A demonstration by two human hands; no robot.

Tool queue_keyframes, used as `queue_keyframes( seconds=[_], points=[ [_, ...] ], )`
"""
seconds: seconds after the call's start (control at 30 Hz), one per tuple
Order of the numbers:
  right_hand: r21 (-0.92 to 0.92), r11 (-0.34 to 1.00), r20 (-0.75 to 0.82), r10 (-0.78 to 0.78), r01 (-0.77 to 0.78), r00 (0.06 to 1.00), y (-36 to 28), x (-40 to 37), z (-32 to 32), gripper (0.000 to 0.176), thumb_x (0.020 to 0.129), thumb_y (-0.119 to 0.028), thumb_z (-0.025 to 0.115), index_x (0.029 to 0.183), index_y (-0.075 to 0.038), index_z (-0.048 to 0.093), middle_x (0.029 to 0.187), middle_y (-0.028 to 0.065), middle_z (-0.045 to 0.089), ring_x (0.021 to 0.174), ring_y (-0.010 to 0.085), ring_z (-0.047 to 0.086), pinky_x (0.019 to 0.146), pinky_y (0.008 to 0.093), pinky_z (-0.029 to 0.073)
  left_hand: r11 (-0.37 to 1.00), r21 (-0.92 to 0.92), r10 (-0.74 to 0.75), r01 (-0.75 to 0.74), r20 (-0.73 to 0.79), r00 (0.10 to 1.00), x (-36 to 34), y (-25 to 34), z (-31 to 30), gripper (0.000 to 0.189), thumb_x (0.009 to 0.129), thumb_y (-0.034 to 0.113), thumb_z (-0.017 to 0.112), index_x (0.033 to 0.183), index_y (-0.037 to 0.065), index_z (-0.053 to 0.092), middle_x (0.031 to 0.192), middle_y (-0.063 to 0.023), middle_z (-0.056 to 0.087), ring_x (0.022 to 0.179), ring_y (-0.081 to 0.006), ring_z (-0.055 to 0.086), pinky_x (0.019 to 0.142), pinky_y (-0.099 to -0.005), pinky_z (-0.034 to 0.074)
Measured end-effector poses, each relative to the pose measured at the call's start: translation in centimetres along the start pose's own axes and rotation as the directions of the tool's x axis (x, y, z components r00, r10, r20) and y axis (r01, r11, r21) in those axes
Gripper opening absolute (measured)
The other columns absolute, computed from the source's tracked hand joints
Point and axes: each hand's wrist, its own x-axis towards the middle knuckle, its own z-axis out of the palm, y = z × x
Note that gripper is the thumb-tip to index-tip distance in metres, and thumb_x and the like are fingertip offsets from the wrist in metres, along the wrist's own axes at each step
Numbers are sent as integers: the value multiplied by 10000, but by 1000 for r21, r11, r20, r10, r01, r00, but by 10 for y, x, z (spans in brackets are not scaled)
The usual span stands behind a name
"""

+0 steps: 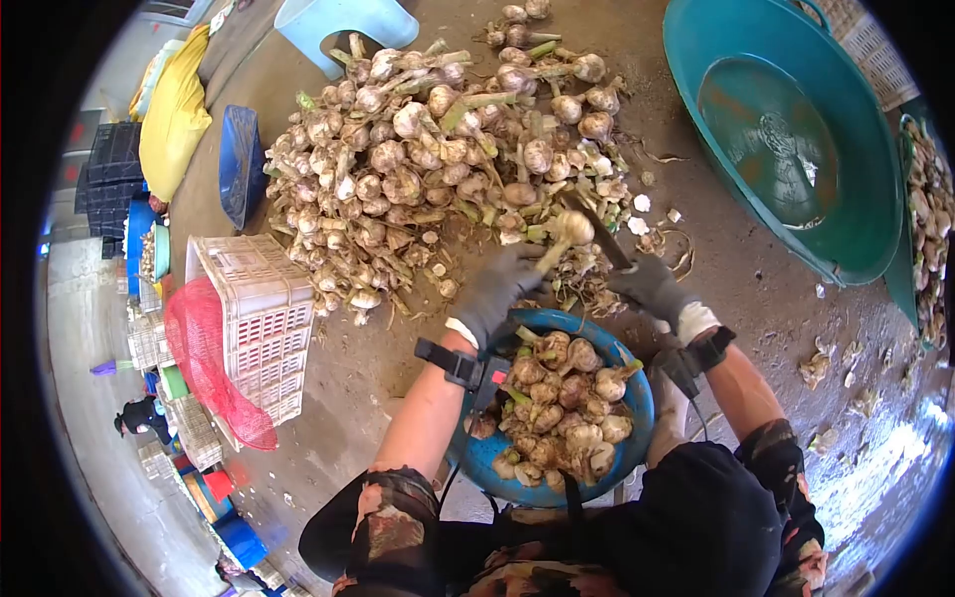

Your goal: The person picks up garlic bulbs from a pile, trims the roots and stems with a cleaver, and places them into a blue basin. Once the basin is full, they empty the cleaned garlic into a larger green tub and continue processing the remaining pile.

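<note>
My left hand (497, 291), in a grey glove, is closed round the stalk of a garlic bulb (572, 228), its head pointing up and away from me. In my gloved right hand (653, 287) is a knife (605, 239), its dark blade slanting up to the left, right beside the bulb. Just below both hands, a blue basin (642, 438) sits by my legs with trimmed garlic bulbs (562, 398) in it. Beyond the hands spreads a large heap of garlic (398, 169) with stalks on, and cut scraps (587, 284) lie under the knife.
At the right stands a big green tub (776, 129), with more garlic (930, 219) past it. A white plastic crate (269, 338) draped with red netting (204, 348) is at the left. A light blue stool (348, 25) and a blue scoop-like container (240, 164) stand around the heap.
</note>
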Motion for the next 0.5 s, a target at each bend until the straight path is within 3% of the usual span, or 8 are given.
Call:
queue_keyframes(
  seconds=[0.07, 0.1, 0.2, 0.23, 0.27, 0.33, 0.37, 0.5],
  points=[
    [-173, 983, -55, -65, 54, 996, -8, 1, 16, 257, 699, -267, 577, 839, -54, 604, 662, 105, 612, 595, 237, 592, 582, 330, 468, 697, 715, 101, -63, -10, 995, -7, 8, 18, 346, 762, 226, 596, 1000, -4, 496, 844, -95, 583, 733, -166, 558, 670, -272, 456],
    [-344, 934, -94, -136, 97, 986, -10, 2, 23, 271, 705, -274, 563, 891, -81, 605, 720, 117, 629, 653, 275, 607, 622, 354, 470, 613, 785, 8, 88, -117, 993, -2, 3, 15, 404, 732, 250, 625, 1015, -3, 489, 863, -84, 581, 772, -178, 544, 712, -285, 433],
    [-564, 792, -134, -365, 232, 921, -12, -7, 31, 255, 712, -257, 540, 914, -109, 590, 808, 140, 621, 731, 315, 596, 648, 395, 461, 734, 679, 144, 6, -165, 976, 11, -18, 5, 396, 728, 264, 616, 1010, 12, 499, 901, -100, 579, 806, -181, 544, 717, -288, 435],
    [-562, 794, -134, -363, 230, 922, -13, -11, 32, 255, 712, -257, 540, 914, -109, 590, 808, 140, 621, 731, 315, 596, 648, 395, 461, 613, 783, 156, 104, -250, 956, 15, -24, 2, 443, 742, 322, 565, 1100, 69, 495, 1082, -134, 552, 983, -279, 532, 816, -338, 429],
    [-529, 804, -156, -404, 270, 901, -20, -22, 31, 226, 703, -244, 547, 882, -110, 584, 786, 135, 612, 723, 309, 591, 632, 394, 459, 612, 783, 148, 109, -248, 957, 16, -27, 0, 443, 742, 322, 565, 1100, 69, 495, 1082, -134, 552, 983, -279, 532, 816, -338, 429],
    [-502, 808, -179, -445, 308, 878, -32, -34, 29, 198, 694, -231, 555, 851, -111, 577, 764, 130, 604, 715, 303, 587, 616, 392, 458, 133, 989, 102, -62, 49, 994, 19, -27, -4, 353, 776, 308, 520, 1058, 96, 535, 1045, -83, 581, 965, -252, 545, 807, -336, 439],
    [-510, 766, -180, -541, 392, 822, -36, -39, 30, 170, 689, -212, 556, 825, -112, 567, 733, 127, 592, 700, 305, 581, 603, 392, 455, -5, 991, 255, -137, 133, 958, 7, -20, 3, 308, 800, 312, 480, 1025, 119, 564, 1010, -54, 598, 927, -237, 561, 792, -333, 444],
    [-529, 696, -219, -664, 485, 715, -38, -40, 36, 143, 667, -168, 567, 800, -118, 552, 681, 117, 571, 670, 308, 572, 576, 380, 451, 14, 987, 350, -158, 143, 926, -1, -40, 0, 320, 782, 336, 498, 1013, 127, 570, 981, -63, 606, 899, -235, 569, 791, -334, 443]
  ],
)
